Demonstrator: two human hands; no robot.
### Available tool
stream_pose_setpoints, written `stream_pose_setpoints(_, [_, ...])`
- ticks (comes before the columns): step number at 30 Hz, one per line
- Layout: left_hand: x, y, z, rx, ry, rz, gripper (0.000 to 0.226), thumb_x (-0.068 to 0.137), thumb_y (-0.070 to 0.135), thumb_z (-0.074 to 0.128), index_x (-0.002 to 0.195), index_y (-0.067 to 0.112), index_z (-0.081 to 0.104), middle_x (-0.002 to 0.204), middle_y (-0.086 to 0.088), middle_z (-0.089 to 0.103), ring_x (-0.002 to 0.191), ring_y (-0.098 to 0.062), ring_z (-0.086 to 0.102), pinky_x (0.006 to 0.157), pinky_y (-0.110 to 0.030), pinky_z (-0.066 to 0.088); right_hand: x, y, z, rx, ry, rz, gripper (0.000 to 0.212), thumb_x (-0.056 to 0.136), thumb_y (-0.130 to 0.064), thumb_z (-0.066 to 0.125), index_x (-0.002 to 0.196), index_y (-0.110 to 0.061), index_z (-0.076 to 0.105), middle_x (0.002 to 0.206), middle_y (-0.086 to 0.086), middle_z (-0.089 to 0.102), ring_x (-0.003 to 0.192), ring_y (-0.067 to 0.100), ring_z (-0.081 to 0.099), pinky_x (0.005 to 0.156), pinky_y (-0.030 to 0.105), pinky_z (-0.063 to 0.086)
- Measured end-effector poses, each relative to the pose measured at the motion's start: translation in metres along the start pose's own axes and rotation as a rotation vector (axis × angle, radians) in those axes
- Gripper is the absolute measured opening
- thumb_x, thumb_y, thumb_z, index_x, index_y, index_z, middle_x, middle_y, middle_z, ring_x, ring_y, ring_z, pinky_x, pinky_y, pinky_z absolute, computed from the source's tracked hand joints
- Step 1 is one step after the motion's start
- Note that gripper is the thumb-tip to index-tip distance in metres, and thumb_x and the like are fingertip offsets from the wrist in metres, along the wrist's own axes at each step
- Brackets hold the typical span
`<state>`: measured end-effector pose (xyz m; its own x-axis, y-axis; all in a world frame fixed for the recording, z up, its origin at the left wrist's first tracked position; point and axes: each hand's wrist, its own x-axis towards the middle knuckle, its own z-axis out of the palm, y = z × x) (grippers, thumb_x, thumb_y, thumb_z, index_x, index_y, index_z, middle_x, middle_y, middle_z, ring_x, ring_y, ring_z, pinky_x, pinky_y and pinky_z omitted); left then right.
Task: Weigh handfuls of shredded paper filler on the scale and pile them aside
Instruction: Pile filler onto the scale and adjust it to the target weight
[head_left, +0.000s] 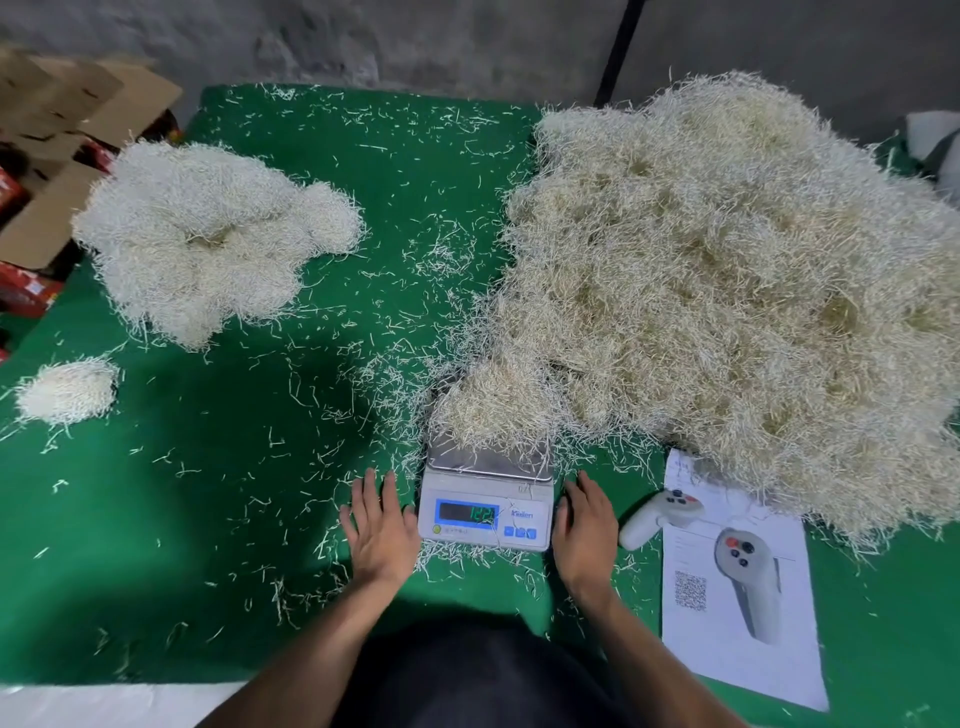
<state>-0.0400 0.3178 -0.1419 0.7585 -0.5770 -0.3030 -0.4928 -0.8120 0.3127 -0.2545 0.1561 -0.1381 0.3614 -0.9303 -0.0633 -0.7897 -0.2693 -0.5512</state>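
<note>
Green table (218, 519) holds controller (655, 517) (on printed sheet (737, 613)).

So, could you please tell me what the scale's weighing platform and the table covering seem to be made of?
The scale's platform looks like brushed stainless steel: grey, with a dull sheen and soft reflections. The table covering looks like green felt or similar matte fabric: no shine, and paper shreds cling across it.
</note>
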Motion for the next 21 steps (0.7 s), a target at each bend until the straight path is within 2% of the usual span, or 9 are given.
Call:
stream_pose_setpoints(3, [0.003,0.004,-0.006,-0.049,0.143,0.128,0.061,0.091,0.01,0.062,0.149,0.025,0.047,0.168,-0.008,0.015,0.156,-0.027,0.005,0.122,-0.049,-0.007,0.019,-0.016,-0.008,0.263,-0.033,0.031,0.032,0.107,-0.014,0.048,0.13,-0.001,0.065,0.125,0.016,0.069,0.117,0.03,0.061,0.103,0.046,0.049])
stream_pose_setpoints(5, [0.007,0.01,-0.007,-0.06,0.158,0.191,0.064,0.083,-0.003,0.064,0.141,0.024,0.058,0.166,-0.003,0.025,0.156,-0.023,0.011,0.124,-0.046,-0.002,0.025,-0.029,-0.011,0.392,-0.088,0.077,0.031,0.108,-0.011,0.043,0.13,-0.003,0.064,0.089,0.009,0.072,0.075,0.018,0.064,0.073,0.035,0.057])
stream_pose_setpoints(7, [0.009,0.015,-0.006,-0.143,0.127,0.168,0.066,0.082,-0.009,0.06,0.139,0.022,0.06,0.161,0.003,0.037,0.152,-0.017,0.021,0.124,-0.04,0.009,0.025,-0.036,-0.011,0.451,-0.081,0.118,0.036,0.108,-0.008,0.042,0.141,-0.009,0.057,0.07,0.001,0.067,0.048,0.004,0.051,0.05,0.021,0.048])
stream_pose_setpoints(9, [0.008,0.019,-0.004,-0.236,0.095,0.126,0.068,0.084,-0.012,0.055,0.142,0.023,0.057,0.152,0.009,0.05,0.144,-0.012,0.033,0.117,-0.03,0.018,0.023,-0.036,-0.01,0.466,-0.069,0.132,0.039,0.108,-0.006,0.042,0.145,-0.009,0.054,0.063,0.002,0.065,0.04,0.003,0.047,0.043,0.015,0.043])
stream_pose_setpoints(12, [0.001,0.014,0.0,-0.309,0.116,0.095,0.07,0.083,-0.016,0.049,0.141,0.023,0.059,0.142,0.012,0.058,0.133,-0.011,0.043,0.105,-0.023,0.025,0.018,-0.034,-0.008,0.441,-0.075,0.118,0.037,0.107,-0.005,0.045,0.142,-0.005,0.056,0.072,0.01,0.071,0.04,0.003,0.049,0.043,0.015,0.044])
stream_pose_setpoints(15, [-0.01,-0.001,0.001,-0.374,0.185,0.103,0.067,0.08,-0.02,0.049,0.133,0.017,0.066,0.133,0.006,0.066,0.123,-0.017,0.049,0.106,-0.033,0.035,0.004,-0.032,-0.006,0.41,-0.078,0.082,0.034,0.104,-0.003,0.052,0.136,-0.005,0.063,0.107,0.007,0.075,0.051,-0.006,0.056,0.054,0.007,0.046])
stream_pose_setpoints(16, [-0.012,-0.006,0.0,-0.383,0.209,0.12,0.066,0.079,-0.022,0.049,0.13,0.015,0.068,0.13,0.003,0.068,0.119,-0.019,0.051,0.106,-0.036,0.039,0.0,-0.031,-0.004,0.407,-0.084,0.058,0.034,0.104,-0.002,0.053,0.135,-0.007,0.065,0.113,0.005,0.074,0.052,-0.008,0.056,0.055,0.005,0.046])
stream_pose_setpoints(19, [-0.018,-0.018,-0.007,-0.383,0.205,0.18,0.063,0.079,-0.025,0.049,0.124,0.014,0.072,0.124,0.002,0.071,0.113,-0.018,0.053,0.102,-0.037,0.046,-0.006,-0.028,-0.005,0.414,-0.128,0.041,0.037,0.104,0.0,0.05,0.134,-0.013,0.067,0.112,-0.002,0.071,0.039,0.0,0.045,0.041,0.009,0.035])
stream_pose_setpoints(21, [-0.012,-0.018,-0.017,-0.465,0.136,0.151,0.054,0.088,-0.02,0.048,0.126,0.012,0.07,0.132,0.0,0.067,0.121,-0.019,0.055,0.109,-0.04,0.045,0.0,-0.029,-0.011,0.422,-0.14,0.062,0.034,0.105,-0.004,0.047,0.132,-0.013,0.067,0.101,0.001,0.075,0.036,0.004,0.039,0.038,0.015,0.033])
